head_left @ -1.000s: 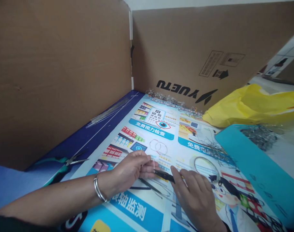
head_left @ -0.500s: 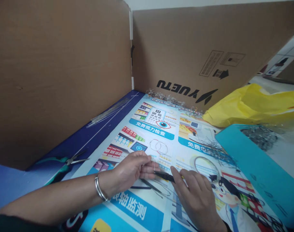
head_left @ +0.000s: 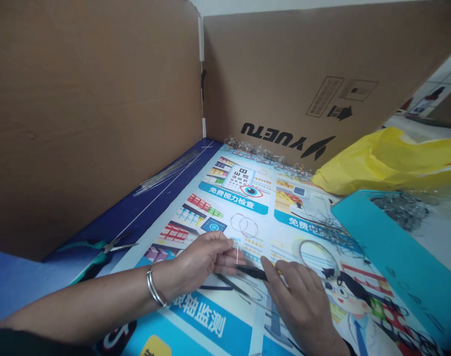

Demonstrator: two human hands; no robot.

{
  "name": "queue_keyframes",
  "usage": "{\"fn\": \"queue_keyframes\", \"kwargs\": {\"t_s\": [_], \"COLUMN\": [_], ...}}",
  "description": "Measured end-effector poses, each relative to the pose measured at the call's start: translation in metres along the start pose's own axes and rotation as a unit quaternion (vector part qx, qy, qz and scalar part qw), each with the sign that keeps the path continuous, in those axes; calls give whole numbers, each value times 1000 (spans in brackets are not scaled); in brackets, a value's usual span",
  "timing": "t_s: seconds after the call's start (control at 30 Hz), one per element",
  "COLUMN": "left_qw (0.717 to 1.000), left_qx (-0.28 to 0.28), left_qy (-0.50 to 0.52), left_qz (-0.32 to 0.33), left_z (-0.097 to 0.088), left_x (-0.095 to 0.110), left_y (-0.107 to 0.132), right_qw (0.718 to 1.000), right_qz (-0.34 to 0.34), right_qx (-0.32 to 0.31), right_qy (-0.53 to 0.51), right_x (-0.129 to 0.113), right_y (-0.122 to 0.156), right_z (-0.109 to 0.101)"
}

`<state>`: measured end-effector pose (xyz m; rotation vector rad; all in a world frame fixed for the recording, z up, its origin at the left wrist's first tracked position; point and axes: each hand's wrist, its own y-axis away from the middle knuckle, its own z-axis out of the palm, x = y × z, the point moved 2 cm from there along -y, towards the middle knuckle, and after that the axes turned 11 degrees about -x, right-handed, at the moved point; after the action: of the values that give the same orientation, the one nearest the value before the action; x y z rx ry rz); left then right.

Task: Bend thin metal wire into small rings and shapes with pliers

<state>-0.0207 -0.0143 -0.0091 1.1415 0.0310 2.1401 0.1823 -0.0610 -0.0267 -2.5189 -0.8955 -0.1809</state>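
A short piece of thin, pale wire (head_left: 237,254) is pinched between the thumb and fingers of my left hand (head_left: 206,257), its bent end hanging down. My right hand (head_left: 303,299) is closed around a pair of dark pliers (head_left: 253,272). The plier tips touch or nearly touch the wire's lower end; which of the two I cannot tell. Both hands are just above a printed poster (head_left: 225,222). On it, under and between my hands, several thin wire strands (head_left: 243,291) lie loose. A wire coil (head_left: 317,254) rests beyond my right hand.
Teal-handled pliers (head_left: 99,252) lie at left, with straight wires (head_left: 166,173) beyond. Cardboard walls (head_left: 99,99) stand left and behind. Bent wire pieces (head_left: 262,151) line the back. At right are a blue box (head_left: 388,257) with a wire heap (head_left: 401,212) and a yellow bag (head_left: 388,158).
Both hands stay almost in place. The plier tips have shifted very slightly left at the wire's lower end, and the wire shows more plainly.
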Motion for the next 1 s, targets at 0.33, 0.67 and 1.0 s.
{"fn": "queue_keyframes", "kwargs": {"t_s": [0.33,0.67,1.0], "left_qw": [1000,1000,1000], "left_qx": [17,14,14], "left_qy": [4,0,-1], "left_qz": [-7,-3,1], "left_z": [0,-2,1], "left_x": [0,-2,-2], "left_y": [-1,0,1], "right_qw": [1000,1000,999], "right_qz": [-11,3,20], "right_qx": [5,-1,35], "right_qy": [15,18,-7], "right_x": [-1,0,-3], "right_y": [-2,1,-2], "right_z": [-2,-1,-3]}}
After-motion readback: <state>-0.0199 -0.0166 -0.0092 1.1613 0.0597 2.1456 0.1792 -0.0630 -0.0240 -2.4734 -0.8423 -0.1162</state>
